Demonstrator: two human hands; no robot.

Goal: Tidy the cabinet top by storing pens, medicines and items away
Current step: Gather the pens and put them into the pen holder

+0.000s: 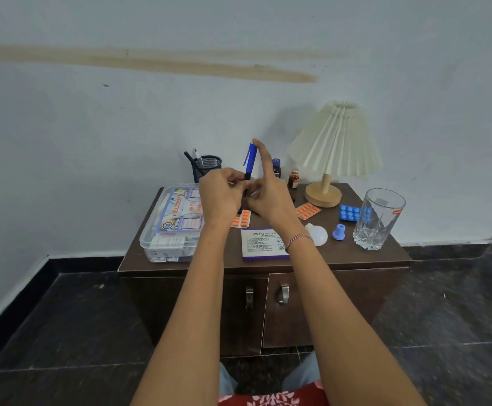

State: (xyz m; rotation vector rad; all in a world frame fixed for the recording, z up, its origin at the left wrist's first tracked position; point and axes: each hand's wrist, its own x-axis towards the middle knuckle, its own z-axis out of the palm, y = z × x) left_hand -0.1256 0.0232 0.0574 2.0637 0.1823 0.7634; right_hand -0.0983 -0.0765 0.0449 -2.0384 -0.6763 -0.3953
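We hold the blue pen [251, 158] upright above the cabinet top [343, 251], between the two hands and clear of the surface. The left hand [220, 196] pinches the pen's dark lower barrel with curled fingers. The right hand [269, 197] points its index finger straight up along the pen cap, touching it, while its other fingers curl in against the barrel beside the left fingers. Behind the hands, a black mesh pen holder [208, 167] stands at the back edge with pens in it. A clear first aid box [171, 222] lies closed on the left of the top. One orange pill strip [242, 220] lies just below the hands, and a second orange pill strip [308, 211] lies to the right of them. A blue pill strip [349, 212] rests near the lamp [336, 148], partly behind the drinking glass [380, 218]. Two small bottles [276, 168] stand behind the right hand. A stamp pad box [264, 243] lies near the front edge, partly under the right wrist.
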